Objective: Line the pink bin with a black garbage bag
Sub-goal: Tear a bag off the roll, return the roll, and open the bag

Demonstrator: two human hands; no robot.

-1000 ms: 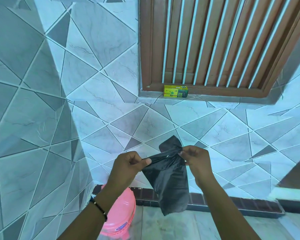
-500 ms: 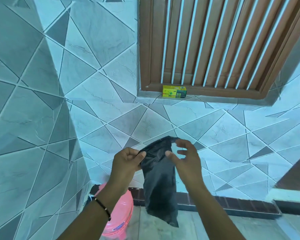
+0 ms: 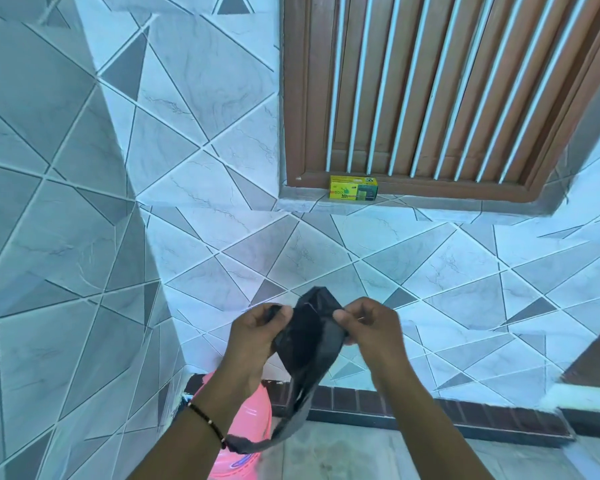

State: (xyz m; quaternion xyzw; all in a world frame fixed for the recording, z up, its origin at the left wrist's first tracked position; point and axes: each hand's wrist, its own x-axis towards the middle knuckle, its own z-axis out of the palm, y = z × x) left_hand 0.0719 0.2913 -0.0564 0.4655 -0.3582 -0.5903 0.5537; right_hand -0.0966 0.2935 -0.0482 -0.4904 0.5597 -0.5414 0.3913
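Observation:
A black garbage bag (image 3: 309,344) hangs crumpled between my hands at chest height in front of a tiled wall. My left hand (image 3: 255,336) pinches its top edge on the left side, and my right hand (image 3: 369,329) pinches the top edge on the right. The bag's mouth is slightly parted between them, and its lower end trails down and left as a thin twisted tail. The pink bin (image 3: 246,427) stands on the floor in the corner below my left forearm, which hides most of it.
A yellow and green bin-liner box (image 3: 353,188) sits on the window sill under the brown barred window (image 3: 447,91). Tiled walls meet in a corner at the left. A dark brick skirting (image 3: 430,415) runs along the floor.
My hands have come closer together and lower in view. The bag, hanging flat before, is now bunched at the top with its mouth parted and its lower end swung left.

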